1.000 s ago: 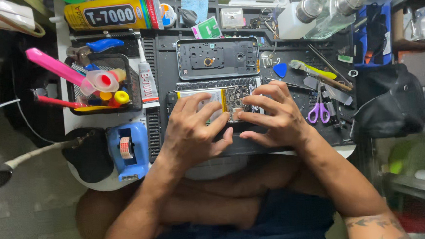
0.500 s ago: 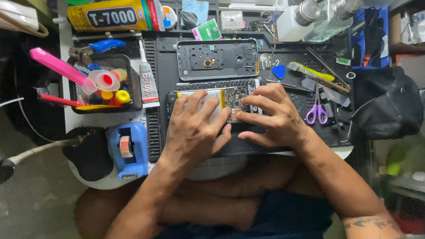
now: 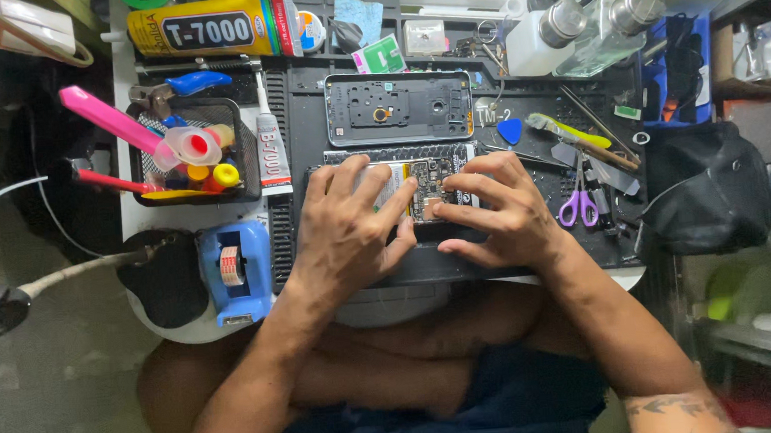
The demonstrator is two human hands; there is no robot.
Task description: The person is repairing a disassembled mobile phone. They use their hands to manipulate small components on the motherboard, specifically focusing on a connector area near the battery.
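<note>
Phone: the opened smartphone with bare circuit board and battery [image 3: 415, 188] lies flat on the black work mat [image 3: 523, 128], under both my hands.
Left hand [image 3: 350, 227]: fingers spread flat, pressing it down.
Right hand [image 3: 501, 214]: fingers curled, tips pinching at the board.
Doing it well: I judge steady downward hold, light fingertip work.
Hidden: what the fingertips grip; the phone's near half.
Nearby: detached grey back frame [image 3: 399, 107] just beyond.

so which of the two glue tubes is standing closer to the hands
The slim white glue tube beside the black mesh basket; the big yellow glue tube lies at the bench's far edge.
</note>
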